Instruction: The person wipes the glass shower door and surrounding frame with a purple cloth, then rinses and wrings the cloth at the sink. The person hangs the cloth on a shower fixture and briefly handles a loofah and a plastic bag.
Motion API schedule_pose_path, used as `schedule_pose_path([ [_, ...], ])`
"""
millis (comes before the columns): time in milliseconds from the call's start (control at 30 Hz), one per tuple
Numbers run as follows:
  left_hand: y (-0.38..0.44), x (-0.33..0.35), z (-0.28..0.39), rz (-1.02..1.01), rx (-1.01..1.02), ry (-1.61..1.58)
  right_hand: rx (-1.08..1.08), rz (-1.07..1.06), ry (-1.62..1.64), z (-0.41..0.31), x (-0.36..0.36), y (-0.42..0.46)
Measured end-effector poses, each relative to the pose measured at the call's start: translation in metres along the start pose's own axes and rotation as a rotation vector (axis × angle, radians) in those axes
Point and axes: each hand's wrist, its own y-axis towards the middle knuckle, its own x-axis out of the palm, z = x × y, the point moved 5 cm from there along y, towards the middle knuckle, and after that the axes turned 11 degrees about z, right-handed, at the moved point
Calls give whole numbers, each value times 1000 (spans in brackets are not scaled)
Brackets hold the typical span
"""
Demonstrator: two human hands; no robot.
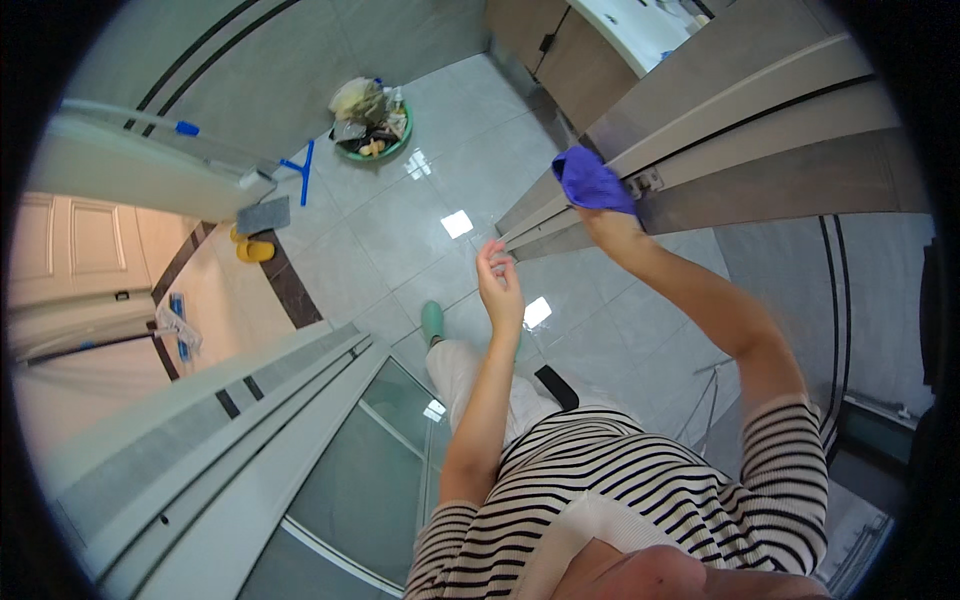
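A purple cloth [592, 178] wraps over my right hand [604, 219], so its fingers are hidden. The cloth presses against the edge of a door frame [720, 127], right beside a metal strike plate [646, 181]. Below and to the left, my left hand [501, 281] is bare and lifted over the tiled floor, near the lower end of the frame. Its fingers are loosely curled and apart, with nothing visible in them.
A green basin [386, 148] full of bottles and cloths stands on the floor [405, 225]. A blue squeegee [306, 174] leans near a grey mat [262, 215] and yellow slippers [255, 251]. A glass-panelled door [352, 442] is at lower left. A vanity cabinet [577, 67] stands at the top.
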Motion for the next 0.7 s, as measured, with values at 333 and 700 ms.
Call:
schedule_pose_path([
  [333,-41,-118,-63,245,-108,130,-28,197,-132,24,-40,28],
  [700,-63,-149,-66,255,-111,130,-271,-438,-19,-33,69,6],
])
